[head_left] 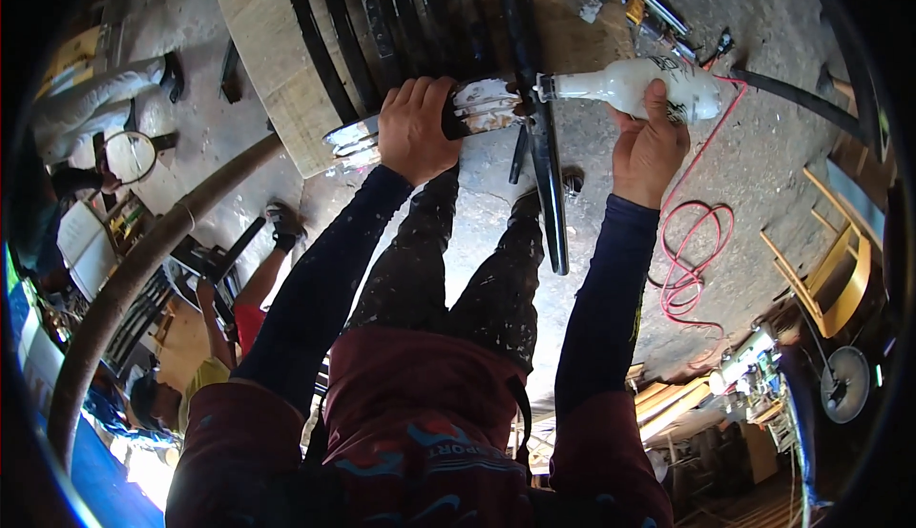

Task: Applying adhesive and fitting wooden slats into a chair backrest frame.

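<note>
My right hand (651, 149) is closed around a clear bottle (625, 87) holding a whitish content. It lies nearly level, its neck pointing left against a black upright bar (540, 137). My left hand (420, 129) grips a dark wooden rail (485, 106) with white smears on its face and left end. The rail's right end meets the bar close to the bottle's mouth. Beyond my hands, several long black slats (412, 18) run away from me, over a wooden board (267, 70).
Power tools (658, 22) lie on the floor at the far right. A red cord (701, 261) coils below them. A yellow wooden chair (830, 270) stands at right. At left, a brown pole (143, 251) slants past people sitting or standing nearby.
</note>
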{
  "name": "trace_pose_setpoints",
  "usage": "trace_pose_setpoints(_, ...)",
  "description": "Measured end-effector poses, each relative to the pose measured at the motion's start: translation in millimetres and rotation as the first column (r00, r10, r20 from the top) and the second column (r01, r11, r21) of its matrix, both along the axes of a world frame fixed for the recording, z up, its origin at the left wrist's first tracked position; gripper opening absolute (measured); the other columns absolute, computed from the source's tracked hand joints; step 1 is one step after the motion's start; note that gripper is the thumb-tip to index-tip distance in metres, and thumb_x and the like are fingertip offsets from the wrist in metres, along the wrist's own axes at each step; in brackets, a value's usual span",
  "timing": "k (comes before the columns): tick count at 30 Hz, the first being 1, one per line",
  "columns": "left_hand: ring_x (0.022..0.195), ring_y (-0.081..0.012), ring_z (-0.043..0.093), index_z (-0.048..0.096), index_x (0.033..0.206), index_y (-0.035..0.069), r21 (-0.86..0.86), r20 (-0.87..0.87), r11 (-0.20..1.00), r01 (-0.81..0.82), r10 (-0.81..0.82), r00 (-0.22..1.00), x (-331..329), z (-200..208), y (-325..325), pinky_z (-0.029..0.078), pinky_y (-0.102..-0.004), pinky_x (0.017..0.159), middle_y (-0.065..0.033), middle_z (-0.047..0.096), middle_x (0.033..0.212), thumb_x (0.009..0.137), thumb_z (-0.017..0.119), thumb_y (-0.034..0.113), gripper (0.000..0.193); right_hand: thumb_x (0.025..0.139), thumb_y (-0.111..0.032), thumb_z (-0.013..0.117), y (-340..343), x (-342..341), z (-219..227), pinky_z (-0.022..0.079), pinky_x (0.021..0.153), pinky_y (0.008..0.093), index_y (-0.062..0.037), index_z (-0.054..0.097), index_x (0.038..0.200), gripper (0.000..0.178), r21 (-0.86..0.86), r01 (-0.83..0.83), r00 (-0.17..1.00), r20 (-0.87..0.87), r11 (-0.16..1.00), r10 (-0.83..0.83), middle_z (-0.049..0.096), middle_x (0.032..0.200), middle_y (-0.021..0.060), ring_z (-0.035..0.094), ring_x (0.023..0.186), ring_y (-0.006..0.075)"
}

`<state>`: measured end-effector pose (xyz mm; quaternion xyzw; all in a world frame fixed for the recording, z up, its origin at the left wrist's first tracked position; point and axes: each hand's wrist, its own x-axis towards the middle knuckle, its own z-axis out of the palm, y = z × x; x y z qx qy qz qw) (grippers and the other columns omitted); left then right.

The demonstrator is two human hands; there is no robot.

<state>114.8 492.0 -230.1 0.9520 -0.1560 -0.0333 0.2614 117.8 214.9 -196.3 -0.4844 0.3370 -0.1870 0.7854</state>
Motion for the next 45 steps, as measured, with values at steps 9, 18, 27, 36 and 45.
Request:
trace_pose_setpoints(9, 0.098, -0.0344, 0.063, 0.061, 0.12, 0.005, -0.023, -0.01, 1.0, -0.013, 0.012, 1.0, -0.9, -0.7, 3.9, 0.049, -0.0439, 0.088, -0.0142, 0.065, 0.106, 0.058, 0.084, 0.015, 0.067, 0.087, -0.014, 0.079, 13.8, 9.1, -0.7, 0.064, 0.077, 0.0538, -0.0011, 0.06, 0.123, 0.042, -0.018, -0.047, 0.999, 0.009, 0.999, 0.047, 0.068, 0.114, 0.0139, 0.07, 0.099, 0.0293)
trace_pose_setpoints(18, 0.114, -0.0361, 0.057, 0.05, 0.137, 0.004, 0.171, -0.138, 0.972, 0.16, -0.137, 0.981, 11.8, 28.2, -13.8, 0.045, -0.044, 0.099, -0.0179, 0.06, 0.119, 0.062, 0.092, 0.027, 0.089, 0.104, -0.024, 0.054, 9.8, -35.1, -26.2, 0.055, 0.097, 0.0567, -0.0032, 0.055, 0.132, 0.035, 0.633, -0.035, 0.994, 0.099, 0.773, -0.036, 0.063, 0.13, 0.0175, 0.061, 0.121, 0.0337)
trace_pose_setpoints(27, 0.131, -0.0388, 0.047, 0.044, 0.147, 0.008, 0.598, -0.298, 0.162, 0.785, -0.864, 0.405, 225.0, 57.5, -79.4, 0.041, -0.0449, 0.111, -0.0187, 0.047, 0.145, 0.06, 0.089, 0.012, 0.097, 0.103, -0.019, 0.052, 72.1, -56.0, -10.3, 0.057, 0.099, 0.0463, 0.0, 0.058, 0.126, 0.03, 0.967, -0.064, 0.835, 0.186, 0.245, -0.517, 0.065, 0.125, 0.017, 0.064, 0.115, 0.0338)
trace_pose_setpoints(36, 0.101, -0.0377, 0.066, 0.07, 0.1, 0.006, 0.534, -0.666, -0.161, 0.83, -0.685, 0.295, 246.4, 33.8, -144.5, 0.054, -0.0499, 0.084, -0.018, 0.069, 0.103, 0.067, 0.074, 0.012, 0.033, 0.102, -0.019, 0.051, 94.0, -134.8, 27.3, 0.053, 0.103, 0.0409, -0.0019, 0.06, 0.128, 0.032, 0.939, 0.187, 0.86, -0.015, 0.289, -0.51, 0.066, 0.125, 0.0131, 0.063, 0.117, 0.0275)
trace_pose_setpoints(45, 0.102, -0.0396, 0.063, 0.069, 0.104, 0.006, 0.467, -0.437, 0.038, 0.883, -0.859, 0.268, 282.2, 106.9, -120.5, 0.052, -0.0477, 0.088, -0.0178, 0.067, 0.104, 0.069, 0.071, 0.005, 0.036, 0.105, -0.025, 0.05, 55.5, -271.8, 59.3, 0.055, 0.099, 0.0397, 0.0004, 0.055, 0.133, 0.038, 0.791, 0.393, 0.843, -0.106, 0.469, -0.528, 0.064, 0.123, 0.0194, 0.065, 0.113, 0.03)
